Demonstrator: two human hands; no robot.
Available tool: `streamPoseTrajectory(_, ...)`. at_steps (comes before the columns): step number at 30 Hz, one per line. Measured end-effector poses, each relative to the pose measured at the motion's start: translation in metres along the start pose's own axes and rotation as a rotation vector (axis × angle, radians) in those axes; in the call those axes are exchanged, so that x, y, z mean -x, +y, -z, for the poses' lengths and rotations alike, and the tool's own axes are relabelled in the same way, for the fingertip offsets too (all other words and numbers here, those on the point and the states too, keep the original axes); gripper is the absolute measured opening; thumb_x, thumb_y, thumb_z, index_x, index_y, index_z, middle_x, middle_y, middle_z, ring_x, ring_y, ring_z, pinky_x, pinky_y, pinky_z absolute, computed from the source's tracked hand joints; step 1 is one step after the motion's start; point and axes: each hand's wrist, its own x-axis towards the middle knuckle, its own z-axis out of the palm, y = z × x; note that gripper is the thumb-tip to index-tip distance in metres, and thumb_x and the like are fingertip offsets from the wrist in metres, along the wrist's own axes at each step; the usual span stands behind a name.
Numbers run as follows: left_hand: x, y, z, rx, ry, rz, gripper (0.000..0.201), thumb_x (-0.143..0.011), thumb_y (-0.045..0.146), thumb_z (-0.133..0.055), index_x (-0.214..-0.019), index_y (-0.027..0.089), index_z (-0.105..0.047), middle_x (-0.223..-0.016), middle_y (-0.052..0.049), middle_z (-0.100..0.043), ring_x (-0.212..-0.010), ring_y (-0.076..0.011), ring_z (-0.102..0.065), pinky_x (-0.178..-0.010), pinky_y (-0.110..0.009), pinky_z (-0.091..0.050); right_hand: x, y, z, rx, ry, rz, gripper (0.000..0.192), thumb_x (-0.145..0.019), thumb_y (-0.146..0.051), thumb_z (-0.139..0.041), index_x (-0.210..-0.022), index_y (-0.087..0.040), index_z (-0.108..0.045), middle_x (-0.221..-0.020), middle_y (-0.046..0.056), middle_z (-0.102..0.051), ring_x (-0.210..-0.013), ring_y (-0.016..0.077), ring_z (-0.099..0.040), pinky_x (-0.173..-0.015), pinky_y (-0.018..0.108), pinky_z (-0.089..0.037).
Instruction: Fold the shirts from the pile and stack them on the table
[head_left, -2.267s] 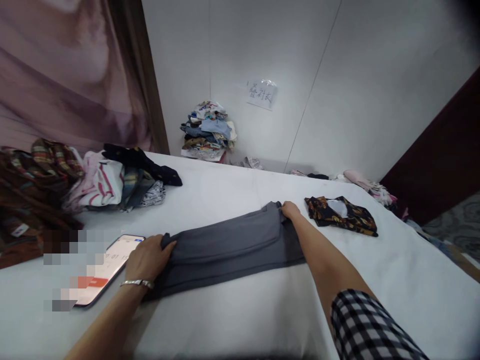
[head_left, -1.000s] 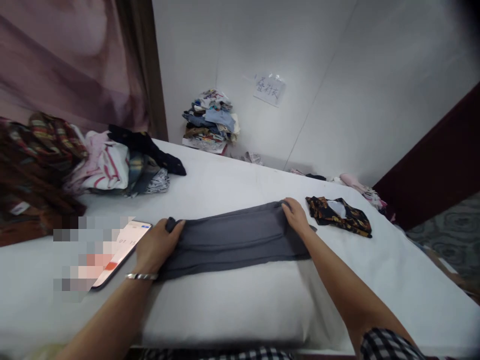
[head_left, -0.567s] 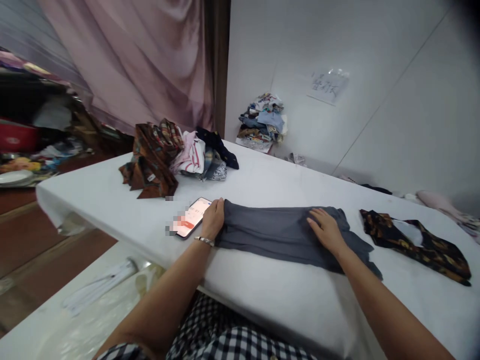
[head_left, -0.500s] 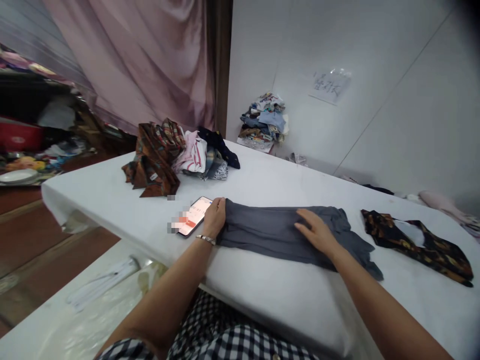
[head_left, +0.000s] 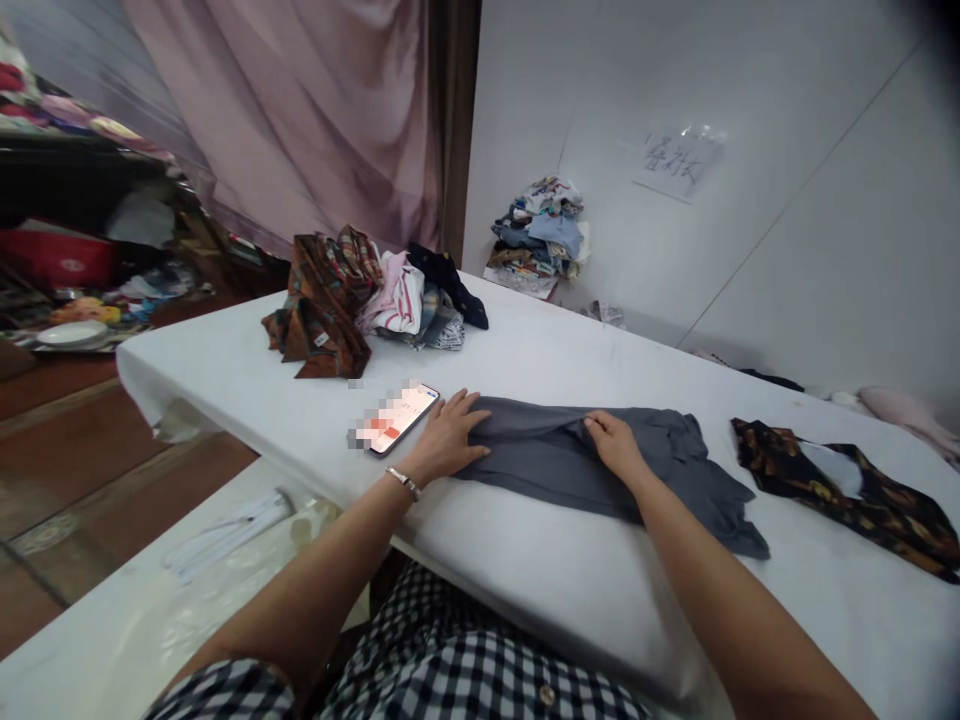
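Across the upper right of the frame, a pale grey wall (head_left: 787,290), smooth, with a thin slanting seam (head_left: 799,192); fixed to it right of centre, a white sheet (head_left: 679,165) of handwritten characters, glossy along its top edge; at upper left, a dusky pink curtain (head_left: 300,110) in loose folds, beside a dark brown vertical strip (head_left: 459,130); through the middle, a long table (head_left: 217,360) under a white cloth draped over its edge; at lower left, another white surface (head_left: 60,670); beyond, reddish-brown floor tiles (head_left: 60,430) with paler bands; at far left, dark clutter; soft, fairly even light over wall and table, dimmer shade at the left edge.
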Motion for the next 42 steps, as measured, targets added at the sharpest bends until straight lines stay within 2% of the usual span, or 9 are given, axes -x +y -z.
streamPoseTrajectory(6,-0.017,-0.003,0.006,-0.141,-0.024,-0.038,0.02,-0.086,0.02,-0.053,-0.098,0.022,-0.07,-0.129,-0.01,-0.063,-0.135,-0.0302,-0.042,-0.112,-0.057,-0.026,-0.001,-0.004,0.004,-0.06,-0.025,0.014,0.032,-0.086,-0.04,-0.044,-0.087,-0.02,-0.069,-0.078,0.004,-0.07,-0.076,0.0212,-0.062,-0.073,0.031,-0.048)
streamPoseTrajectory(9,-0.027,-0.002,0.01,-0.177,0.042,-0.048,0.021,-0.087,0.018,-0.049,-0.096,0.02,-0.069,-0.121,-0.01,-0.067,-0.129,-0.0284,-0.047,-0.111,-0.054,-0.027,0.008,-0.005,0.005,-0.006,-0.167,0.138,0.036,-0.085,-0.041,-0.053,-0.113,-0.022,-0.067,-0.11,0.007,-0.071,-0.098,0.0238,-0.064,-0.088,0.036,-0.049)
streamPoseTrajectory(12,-0.036,-0.002,0.013,-0.186,0.099,-0.053,0.022,-0.087,0.018,-0.047,-0.094,0.019,-0.068,-0.117,-0.01,-0.069,-0.123,-0.0271,-0.052,-0.11,-0.051,-0.028,0.012,-0.004,0.007,0.192,-0.241,0.235,0.046,-0.081,-0.03,-0.061,-0.126,-0.022,-0.061,-0.133,0.009,-0.061,-0.122,0.0267,-0.054,-0.104,0.041,-0.04)
streamPoseTrajectory(16,-0.048,-0.005,0.014,-0.185,0.18,-0.064,0.023,-0.088,0.019,-0.045,-0.095,0.019,-0.067,-0.115,-0.009,-0.069,-0.117,-0.0261,-0.054,-0.109,-0.049,-0.027,0.003,0.0,0.012,0.392,-0.199,0.112,0.037,-0.083,-0.011,-0.046,-0.109,-0.022,-0.07,-0.114,0.007,-0.071,-0.11,0.026,-0.063,-0.095,0.037,-0.047)
streamPoseTrajectory(20,-0.048,-0.014,0.005,-0.189,0.194,-0.078,0.027,-0.087,0.014,-0.042,-0.097,0.02,-0.067,-0.115,-0.009,-0.069,-0.115,-0.0252,-0.055,-0.108,-0.048,-0.028,-0.001,0.008,0.013,0.417,-0.064,0.085,0.043,-0.081,-0.009,-0.045,-0.115,-0.022,-0.068,-0.118,0.008,-0.07,-0.109,0.0267,-0.064,-0.095,0.038,-0.048)
streamPoseTrajectory(25,-0.03,-0.024,-0.006,-0.179,0.023,-0.11,0.03,-0.083,0.01,-0.043,-0.096,0.021,-0.068,-0.112,-0.01,-0.07,-0.112,-0.0255,-0.057,-0.104,-0.048,-0.031,0.011,0.029,0.005,0.36,-0.234,0.216,0.057,-0.069,-0.002,-0.047,-0.12,-0.018,-0.068,-0.133,0.01,-0.061,-0.126,0.0248,-0.054,-0.111,0.043,-0.039)
streamPoseTrajectory(30,-0.02,-0.017,-0.004,-0.152,0.079,-0.1,0.03,-0.086,0.014,-0.043,-0.099,0.023,-0.068,-0.116,-0.009,-0.069,-0.113,-0.0249,-0.057,-0.106,-0.048,-0.03,0.019,0.038,0.007,0.302,-0.154,0.252,0.056,-0.077,-0.005,-0.042,-0.126,-0.02,-0.064,-0.132,0.008,-0.062,-0.13,0.0231,-0.052,-0.113,0.046,-0.038)
streamPoseTrajectory(35,-0.015,-0.013,0.0,-0.155,0.004,-0.11,0.026,-0.09,0.021,-0.047,-0.099,0.023,-0.071,-0.114,-0.009,-0.07,-0.113,-0.0255,-0.058,-0.105,-0.048,-0.032,0.026,0.039,0.01,0.274,-0.218,0.24,0.055,-0.078,-0.009,-0.044,-0.129,-0.018,-0.061,-0.136,0.009,-0.059,-0.133,0.0236,-0.048,-0.113,0.047,-0.037)
streamPoseTrajectory(42,-0.011,-0.005,0.005,-0.134,0.151,-0.064,0.037,-0.09,0.016,-0.042,-0.114,0.027,-0.068,-0.128,-0.009,-0.065,-0.119,-0.0258,-0.056,-0.107,-0.047,-0.033,0.038,0.048,0.013,0.243,-0.162,0.223,0.051,-0.082,-0.012,-0.044,-0.13,-0.018,-0.061,-0.138,0.011,-0.057,-0.132,0.0236,-0.049,-0.113,0.048,-0.037)
